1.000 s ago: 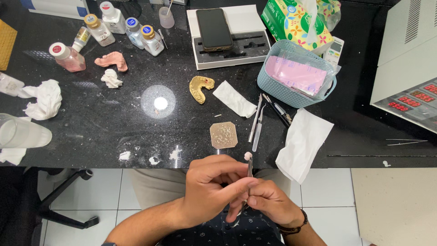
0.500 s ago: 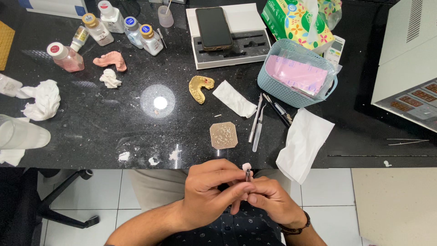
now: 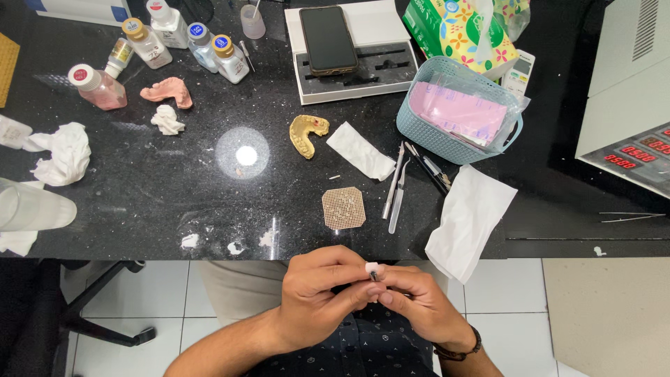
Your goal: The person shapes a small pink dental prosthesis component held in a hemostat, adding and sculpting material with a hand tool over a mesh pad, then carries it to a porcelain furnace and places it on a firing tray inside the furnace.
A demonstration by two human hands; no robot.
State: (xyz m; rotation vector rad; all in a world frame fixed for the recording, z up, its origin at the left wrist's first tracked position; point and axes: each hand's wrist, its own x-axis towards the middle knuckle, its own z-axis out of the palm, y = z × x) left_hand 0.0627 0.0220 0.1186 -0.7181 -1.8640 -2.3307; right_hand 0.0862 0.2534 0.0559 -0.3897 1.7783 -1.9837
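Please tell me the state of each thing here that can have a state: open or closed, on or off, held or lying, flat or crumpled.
left hand: pinching the small white piece
right hand: closed on the thin tool
small white piece: held at the tool's tip
phone: screen dark, lying on the white box
capped bottles: upright, closed
tweezers: lying on the counter
crumpled tissue: crumpled
machine display: lit

Head camera, looking steeply down, close

open: bare black countertop (image 3: 139, 202) between yellow dental cast (image 3: 308, 135) and crumpled tissue (image 3: 61, 150) | blocked: honeycomb tray (image 3: 343, 207), tweezers (image 3: 395, 187) and white tissue (image 3: 470, 218) near front edge | rear: bottles (image 3: 181, 42), phone box (image 3: 356, 49), blue basket (image 3: 457, 105) crowd passage
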